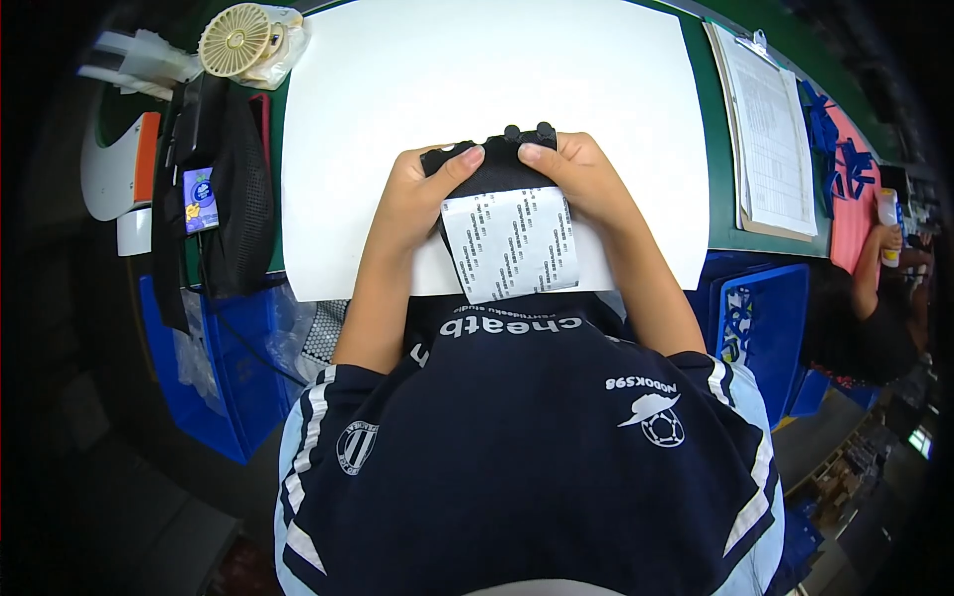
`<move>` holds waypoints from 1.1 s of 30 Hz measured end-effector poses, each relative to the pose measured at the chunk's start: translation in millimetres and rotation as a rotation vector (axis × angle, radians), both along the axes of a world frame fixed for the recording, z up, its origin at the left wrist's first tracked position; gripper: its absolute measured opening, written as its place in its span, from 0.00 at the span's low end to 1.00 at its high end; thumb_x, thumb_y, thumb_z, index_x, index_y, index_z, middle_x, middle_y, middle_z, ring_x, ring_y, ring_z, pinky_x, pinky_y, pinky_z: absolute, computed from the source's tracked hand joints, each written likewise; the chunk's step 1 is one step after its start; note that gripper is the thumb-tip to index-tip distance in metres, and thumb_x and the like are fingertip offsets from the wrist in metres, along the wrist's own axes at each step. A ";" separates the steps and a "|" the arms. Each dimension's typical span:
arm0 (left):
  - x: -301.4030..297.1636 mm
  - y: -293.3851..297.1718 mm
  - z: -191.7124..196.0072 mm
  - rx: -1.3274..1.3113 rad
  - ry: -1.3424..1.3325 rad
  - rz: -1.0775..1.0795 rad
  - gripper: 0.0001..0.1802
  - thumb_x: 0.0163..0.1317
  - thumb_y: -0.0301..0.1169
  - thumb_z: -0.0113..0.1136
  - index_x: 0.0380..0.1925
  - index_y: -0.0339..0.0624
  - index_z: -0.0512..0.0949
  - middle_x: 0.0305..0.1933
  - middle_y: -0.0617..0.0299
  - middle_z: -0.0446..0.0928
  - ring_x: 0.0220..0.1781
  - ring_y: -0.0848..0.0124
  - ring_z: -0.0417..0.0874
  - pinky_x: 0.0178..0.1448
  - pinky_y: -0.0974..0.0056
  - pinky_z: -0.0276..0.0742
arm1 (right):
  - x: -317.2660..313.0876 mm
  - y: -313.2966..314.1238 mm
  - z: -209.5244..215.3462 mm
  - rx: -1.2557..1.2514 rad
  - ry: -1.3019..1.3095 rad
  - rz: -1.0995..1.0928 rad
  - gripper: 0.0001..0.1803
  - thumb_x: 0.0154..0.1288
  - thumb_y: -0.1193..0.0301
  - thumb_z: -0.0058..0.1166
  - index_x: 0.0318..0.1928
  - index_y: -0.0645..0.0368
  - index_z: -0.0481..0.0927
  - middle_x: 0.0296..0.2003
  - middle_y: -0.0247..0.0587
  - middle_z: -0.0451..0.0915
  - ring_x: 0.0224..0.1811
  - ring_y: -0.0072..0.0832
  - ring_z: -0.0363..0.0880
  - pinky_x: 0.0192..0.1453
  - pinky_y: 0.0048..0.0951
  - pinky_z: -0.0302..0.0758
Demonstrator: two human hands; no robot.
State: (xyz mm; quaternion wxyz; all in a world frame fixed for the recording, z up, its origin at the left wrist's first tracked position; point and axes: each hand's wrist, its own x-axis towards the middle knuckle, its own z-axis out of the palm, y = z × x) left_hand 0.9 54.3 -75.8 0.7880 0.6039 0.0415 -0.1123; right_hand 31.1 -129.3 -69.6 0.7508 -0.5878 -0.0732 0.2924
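Note:
Both hands grip a black piece [497, 177] that looks soft, with small round knobs along its far edge. White backing paper [512, 243] with rows of dark print covers its near part and hangs toward my shirt. My left hand [425, 187] is closed on the left side, thumb pressed on top. At the right side my right hand [584, 181] pinches it in the same way, thumb near the knobs. The fingers beneath are hidden. Under the hands lies a large white sheet [497, 70], and the piece is held over its near edge.
At left are a cream fan [236, 42], a black mesh bag [241, 189] and a purple packet [200, 202]. A clipboard [770, 129] and blue straps [847, 164] lie right. Blue bins [785, 318] flank me. Another person's hand [883, 238] holds a bottle.

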 end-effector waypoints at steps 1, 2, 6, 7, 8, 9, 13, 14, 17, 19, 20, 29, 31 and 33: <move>-0.1 0.0 0.3 0.013 0.003 -0.002 0.15 0.55 0.36 0.58 0.26 0.32 0.76 0.21 0.62 0.75 0.22 0.79 0.73 0.26 0.77 0.67 | -1.2 0.8 1.3 -0.001 0.000 0.000 0.14 0.59 0.63 0.52 0.30 0.65 0.78 0.24 0.35 0.77 0.22 0.16 0.72 0.25 0.16 0.69; -0.5 0.0 0.6 0.026 0.007 -0.003 0.15 0.55 0.36 0.58 0.26 0.32 0.76 0.21 0.62 0.75 0.21 0.79 0.73 0.26 0.77 0.67 | -2.3 2.5 3.0 -0.026 -0.038 -0.017 0.13 0.59 0.64 0.53 0.30 0.64 0.77 0.24 0.35 0.77 0.23 0.16 0.72 0.26 0.16 0.69; -0.7 0.2 0.6 0.022 0.001 0.000 0.14 0.55 0.36 0.58 0.25 0.33 0.77 0.20 0.63 0.75 0.21 0.79 0.73 0.25 0.77 0.67 | 0.1 2.1 1.5 -0.094 -0.142 -0.035 0.12 0.57 0.65 0.54 0.31 0.63 0.77 0.24 0.33 0.77 0.26 0.16 0.72 0.29 0.16 0.69; 0.3 2.9 -1.3 0.046 -0.021 -0.046 0.14 0.55 0.36 0.58 0.28 0.33 0.77 0.22 0.62 0.76 0.22 0.79 0.74 0.26 0.77 0.68 | 0.8 1.4 0.7 -0.094 -0.142 -0.034 0.12 0.57 0.65 0.54 0.31 0.63 0.77 0.24 0.33 0.77 0.26 0.16 0.72 0.29 0.16 0.69; 1.0 3.5 0.3 0.069 -0.042 -0.092 0.14 0.54 0.36 0.59 0.30 0.33 0.77 0.23 0.62 0.76 0.24 0.78 0.75 0.28 0.77 0.68 | 1.4 0.5 -0.1 -0.085 -0.130 -0.029 0.11 0.57 0.66 0.54 0.32 0.63 0.77 0.24 0.33 0.77 0.26 0.15 0.72 0.29 0.16 0.69; 0.5 -0.1 2.6 0.068 -0.041 -0.092 0.14 0.54 0.36 0.59 0.30 0.33 0.77 0.23 0.62 0.76 0.24 0.78 0.75 0.28 0.77 0.68 | 1.7 0.1 -0.8 -0.076 -0.118 -0.024 0.11 0.58 0.66 0.54 0.32 0.63 0.77 0.25 0.32 0.77 0.26 0.15 0.72 0.29 0.16 0.69; 0.0 -7.2 8.7 0.009 -0.134 -0.014 0.16 0.53 0.32 0.58 0.39 0.33 0.75 0.30 0.58 0.76 0.30 0.76 0.76 0.33 0.76 0.71 | 0.1 2.4 -2.9 -0.016 -0.084 -0.074 0.09 0.59 0.68 0.52 0.32 0.62 0.76 0.24 0.33 0.76 0.23 0.14 0.71 0.27 0.14 0.68; 0.8 -4.6 8.4 0.012 -0.127 -0.059 0.18 0.53 0.30 0.57 0.42 0.32 0.73 0.33 0.56 0.76 0.32 0.75 0.76 0.35 0.75 0.72 | 0.6 2.6 -3.5 -0.003 -0.082 -0.072 0.09 0.59 0.68 0.52 0.31 0.62 0.76 0.24 0.33 0.76 0.23 0.14 0.71 0.27 0.14 0.68; 2.3 -1.1 2.4 0.006 -0.081 -0.063 0.15 0.53 0.32 0.58 0.38 0.33 0.75 0.29 0.60 0.76 0.29 0.77 0.76 0.33 0.77 0.70 | 3.6 0.2 -4.7 0.016 -0.077 -0.040 0.10 0.59 0.67 0.52 0.33 0.63 0.76 0.25 0.33 0.76 0.25 0.15 0.72 0.28 0.15 0.69; 2.5 0.2 2.1 -0.007 -0.067 -0.069 0.15 0.54 0.32 0.58 0.38 0.33 0.75 0.28 0.60 0.76 0.29 0.78 0.76 0.32 0.77 0.70 | 4.3 -0.2 -5.6 0.022 -0.072 -0.010 0.11 0.59 0.66 0.53 0.34 0.63 0.76 0.26 0.33 0.77 0.26 0.15 0.72 0.29 0.16 0.69; 2.8 0.3 2.4 -0.019 -0.054 -0.076 0.14 0.54 0.32 0.58 0.37 0.33 0.76 0.28 0.60 0.76 0.28 0.78 0.76 0.32 0.77 0.69 | 4.3 0.0 -4.8 0.023 -0.069 -0.012 0.11 0.59 0.66 0.53 0.34 0.63 0.76 0.26 0.33 0.77 0.26 0.16 0.73 0.29 0.16 0.69; 2.9 -0.8 4.3 -0.016 -0.045 -0.066 0.14 0.53 0.32 0.58 0.36 0.34 0.76 0.27 0.61 0.76 0.28 0.78 0.75 0.32 0.77 0.69 | 4.5 0.4 -9.9 0.044 -0.072 -0.022 0.11 0.59 0.67 0.53 0.34 0.63 0.76 0.26 0.34 0.77 0.26 0.15 0.73 0.28 0.16 0.69; 3.0 -0.8 3.1 -0.014 -0.047 -0.064 0.14 0.53 0.32 0.58 0.36 0.34 0.76 0.27 0.61 0.76 0.28 0.78 0.75 0.32 0.77 0.69 | 4.7 0.7 -10.3 0.046 -0.082 -0.020 0.11 0.59 0.67 0.53 0.34 0.64 0.76 0.26 0.34 0.77 0.26 0.15 0.73 0.28 0.16 0.69; 3.2 -0.7 3.0 -0.012 -0.048 -0.065 0.14 0.53 0.32 0.58 0.36 0.34 0.76 0.27 0.61 0.76 0.28 0.78 0.75 0.33 0.76 0.69 | 4.0 1.5 -9.1 0.041 -0.062 -0.037 0.11 0.59 0.67 0.53 0.34 0.63 0.76 0.26 0.34 0.77 0.26 0.15 0.73 0.27 0.16 0.69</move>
